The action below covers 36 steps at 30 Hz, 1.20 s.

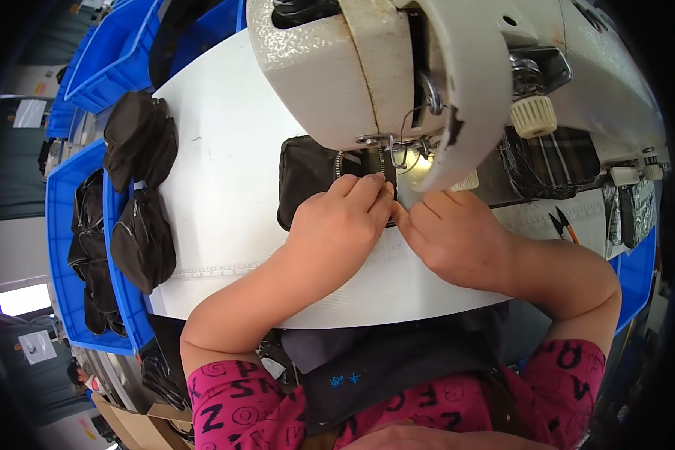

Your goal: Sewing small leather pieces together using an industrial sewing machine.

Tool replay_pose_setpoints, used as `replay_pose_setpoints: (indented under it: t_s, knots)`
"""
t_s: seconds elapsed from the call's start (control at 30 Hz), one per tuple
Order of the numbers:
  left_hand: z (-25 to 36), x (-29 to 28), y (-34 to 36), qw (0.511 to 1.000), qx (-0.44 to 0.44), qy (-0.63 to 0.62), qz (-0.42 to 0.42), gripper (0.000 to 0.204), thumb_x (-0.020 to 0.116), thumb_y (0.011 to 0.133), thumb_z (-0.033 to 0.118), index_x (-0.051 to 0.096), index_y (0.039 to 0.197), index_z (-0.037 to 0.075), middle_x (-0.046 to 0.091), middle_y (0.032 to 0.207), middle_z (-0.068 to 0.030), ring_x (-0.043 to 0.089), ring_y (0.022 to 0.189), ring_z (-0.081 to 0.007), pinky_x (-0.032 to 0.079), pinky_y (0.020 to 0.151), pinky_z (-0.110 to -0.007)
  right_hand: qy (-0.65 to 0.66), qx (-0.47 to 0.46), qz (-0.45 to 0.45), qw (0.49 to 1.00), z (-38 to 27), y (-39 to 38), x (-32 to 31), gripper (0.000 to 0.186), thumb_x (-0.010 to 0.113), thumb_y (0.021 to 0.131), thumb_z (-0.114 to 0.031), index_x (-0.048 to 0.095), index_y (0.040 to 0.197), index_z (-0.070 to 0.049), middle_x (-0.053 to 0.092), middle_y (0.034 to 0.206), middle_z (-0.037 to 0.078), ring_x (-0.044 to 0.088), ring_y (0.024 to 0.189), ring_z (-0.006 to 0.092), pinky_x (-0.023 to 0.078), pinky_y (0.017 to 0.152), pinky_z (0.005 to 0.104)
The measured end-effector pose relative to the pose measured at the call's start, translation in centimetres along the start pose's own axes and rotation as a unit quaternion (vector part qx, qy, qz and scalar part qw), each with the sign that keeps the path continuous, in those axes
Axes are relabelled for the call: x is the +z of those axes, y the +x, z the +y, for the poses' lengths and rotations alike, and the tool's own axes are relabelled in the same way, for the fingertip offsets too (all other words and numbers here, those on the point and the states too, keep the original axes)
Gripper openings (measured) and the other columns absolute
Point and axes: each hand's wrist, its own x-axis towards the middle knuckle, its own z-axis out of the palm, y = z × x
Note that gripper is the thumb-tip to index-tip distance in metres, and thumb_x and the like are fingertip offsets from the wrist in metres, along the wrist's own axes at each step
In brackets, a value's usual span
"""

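A dark brown fabric pouch (298,180) with a metal zipper lies on the white table, its right side close to the needle area of the sewing machine (397,146). My left hand (341,217) rests over the pouch's near right part, fingers bent and pressed together on the cloth by the zipper. Beside it, my right hand (457,236) is closed, with its thumb and fingertips meeting the pouch's right edge just under the machine head. Both hands nearly touch at the fingertips, and they hide that corner of the pouch.
Similar dark pouches (141,142) are stacked at the table's left edge and in a blue bin (56,255). Thread snips (566,225) lie right of my right hand. Another dark item (551,161) with loose threads sits behind them. More blue bins (116,56) stand at far left.
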Motion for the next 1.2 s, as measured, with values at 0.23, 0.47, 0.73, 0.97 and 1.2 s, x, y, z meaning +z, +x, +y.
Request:
replay_pose_setpoints:
  t_s: [0.23, 0.47, 0.73, 0.97, 1.2]
  knots:
    - [-0.3, 0.2, 0.3, 1.0, 0.023, 0.004, 0.011, 0.04, 0.08, 0.07, 0.01, 0.075, 0.109, 0.007, 0.068, 0.109, -0.0023, 0.07, 0.086, -0.0203, 0.058, 0.073, -0.032, 0.001, 0.005, -0.001, 1.0, 0.1, -0.2, 0.2, 0.017, 0.069, 0.087, -0.01, 0.075, 0.099, 0.0, 0.055, 0.073, 0.0, 0.053, 0.069, 0.0169, 0.036, 0.055, 0.0333]
    - [-0.2, 0.6, 0.3, 0.999, 0.031, -0.002, 0.018, 0.037, 0.08, 0.07, 0.011, 0.075, 0.106, 0.007, 0.067, 0.105, -0.0022, 0.069, 0.085, -0.0205, 0.057, 0.071, -0.031, 0.006, 0.012, -0.002, 1.0, 0.0, -0.2, 0.1, 0.011, 0.069, 0.087, -0.01, 0.075, 0.093, -0.003, 0.055, 0.072, 0.001, 0.054, 0.069, 0.0175, 0.037, 0.056, 0.0334]
    - [-0.3, 1.1, 0.5, 0.999, 0.016, 0.004, 0.046, 0.03, 0.078, 0.074, 0.009, 0.075, 0.104, 0.008, 0.068, 0.101, -0.0015, 0.07, 0.084, -0.0212, 0.057, 0.069, -0.032, 0.0, 0.026, 0.005, 1.0, 0.3, 0.0, 0.4, 0.008, 0.069, 0.085, -0.01, 0.073, 0.089, -0.005, 0.055, 0.072, 0.001, 0.056, 0.069, 0.018, 0.041, 0.057, 0.0329]
    - [-0.3, 1.0, 0.4, 0.998, -0.014, -0.033, 0.048, 0.031, 0.077, 0.076, 0.006, 0.076, 0.106, 0.008, 0.071, 0.106, -0.002, 0.071, 0.084, -0.0225, 0.059, 0.073, -0.033, -0.004, 0.031, 0.014, 0.999, 0.7, 0.2, 0.4, 0.016, 0.069, 0.083, -0.011, 0.073, 0.096, -0.003, 0.057, 0.073, 0.0, 0.058, 0.07, 0.0172, 0.043, 0.059, 0.0325]
    - [0.0, 0.3, 0.3, 0.999, -0.022, -0.037, 0.009, 0.029, 0.078, 0.078, 0.007, 0.076, 0.107, 0.007, 0.072, 0.108, -0.0032, 0.071, 0.09, -0.0228, 0.059, 0.076, -0.033, 0.018, -0.014, 0.034, 0.999, 0.4, -0.1, 0.8, 0.016, 0.068, 0.085, -0.011, 0.074, 0.096, -0.002, 0.06, 0.075, 0.001, 0.059, 0.072, 0.0179, 0.043, 0.06, 0.0332]
